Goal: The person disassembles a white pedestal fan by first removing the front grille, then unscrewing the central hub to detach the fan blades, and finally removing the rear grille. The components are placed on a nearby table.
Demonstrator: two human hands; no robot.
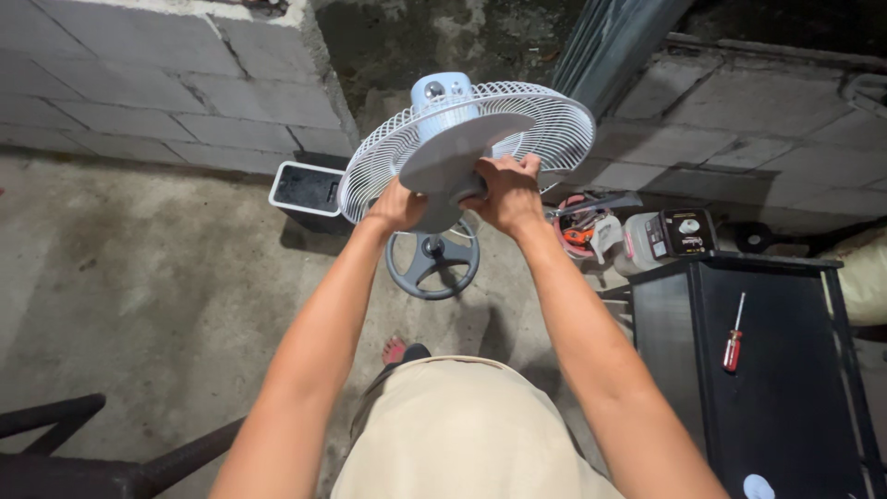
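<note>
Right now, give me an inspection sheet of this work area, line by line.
Surface: concrete floor, stained; black table at right.
Job's things: fan blade held against white fan guard; blue motor housing behind.
Clutter: red-handled screwdriver on table; round grey base, black bin, jar on floor.
Hands: left hand and right hand grip the blade.
Cables: nothing seen.
Surroundings: block wall.
</note>
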